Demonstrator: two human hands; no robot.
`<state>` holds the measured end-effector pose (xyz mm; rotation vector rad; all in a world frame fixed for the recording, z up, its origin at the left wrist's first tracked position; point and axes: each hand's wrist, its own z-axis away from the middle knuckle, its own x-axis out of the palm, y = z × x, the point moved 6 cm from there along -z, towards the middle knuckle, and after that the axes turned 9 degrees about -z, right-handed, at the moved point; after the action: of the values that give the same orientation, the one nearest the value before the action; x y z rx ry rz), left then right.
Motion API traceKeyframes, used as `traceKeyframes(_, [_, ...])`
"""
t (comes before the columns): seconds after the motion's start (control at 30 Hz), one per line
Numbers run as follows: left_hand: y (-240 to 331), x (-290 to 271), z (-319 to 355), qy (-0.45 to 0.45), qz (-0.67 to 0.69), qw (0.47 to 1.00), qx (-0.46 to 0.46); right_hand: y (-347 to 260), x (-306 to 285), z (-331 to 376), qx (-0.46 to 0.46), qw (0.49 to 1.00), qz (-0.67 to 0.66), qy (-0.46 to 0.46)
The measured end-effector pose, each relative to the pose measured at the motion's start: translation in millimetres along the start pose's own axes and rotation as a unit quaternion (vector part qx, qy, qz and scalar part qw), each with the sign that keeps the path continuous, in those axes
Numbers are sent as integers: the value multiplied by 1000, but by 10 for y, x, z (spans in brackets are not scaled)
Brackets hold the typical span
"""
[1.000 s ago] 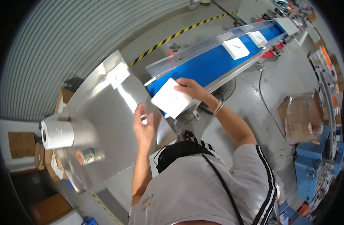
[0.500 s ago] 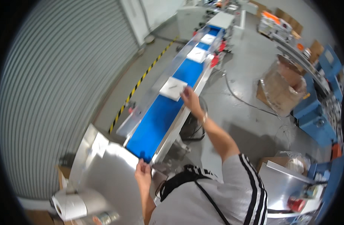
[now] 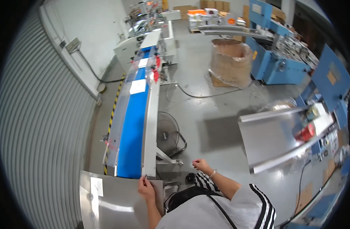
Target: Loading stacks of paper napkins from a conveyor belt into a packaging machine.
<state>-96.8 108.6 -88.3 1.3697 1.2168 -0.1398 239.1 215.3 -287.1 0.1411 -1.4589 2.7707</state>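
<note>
My left hand (image 3: pixel 146 187) is at the near end of the blue conveyor belt (image 3: pixel 130 156), over the edge of a steel table (image 3: pixel 117 213). Its fingers are bent together at the corner; whether they grip anything is hidden. My right hand (image 3: pixel 201 165), with a bracelet at the wrist, hangs in the air right of the conveyor. Its fingers are curled closed, and nothing shows in them. Farther up the belt lies a flat white square packet (image 3: pixel 138 86), with another white packet (image 3: pixel 143 63) beyond it. Neither hand touches them.
Clear guards (image 3: pixel 117 126) line the belt's left side. A black floor fan (image 3: pixel 167 133) stands under its right side. A steel chute (image 3: pixel 274 129), a large carton (image 3: pixel 230 63) and a blue machine (image 3: pixel 282 68) are at the right. A cable (image 3: pixel 205 96) crosses the floor; a roller shutter (image 3: pixel 41 126) rises at left.
My right hand has left the white packet over the belt and drawn back to the right of the conveyor. My left hand stays at the belt's near end. The view has swung right.
</note>
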Motion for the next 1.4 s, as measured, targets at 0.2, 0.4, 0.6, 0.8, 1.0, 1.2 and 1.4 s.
traceKeyframes(0.2, [119, -70, -9, 28, 16, 996, 86, -550, -98, 1150, -50, 992, -113, -14])
traceKeyframes(0.4, [88, -27, -18, 4, 4, 996, 84, -2234, -583, 2830, -368, 911, -177, -59])
traceKeyframes(0.6, [145, 49, 338, 5, -37, 994, 104, -3111, -725, 5602, -686, 479, -9, -547])
traceKeyframes(0.8, [714, 198, 1155, 37, 24, 990, 136, -2504, -918, 6953, -496, 468, 111, -723])
traceKeyframes(1.0, [1675, 608, 2318, -56, 105, 975, 187, -1904, -1615, 7702, -411, 500, 215, -731])
traceKeyframes(1.2, [2651, 858, 3139, -125, 170, 948, 239, -1430, -2184, 8568, -533, 430, 379, -622])
traceKeyframes(1.4, [3643, 1175, 3709, -198, 216, 913, 283, -1338, -2534, 8903, -546, 563, 320, -531])
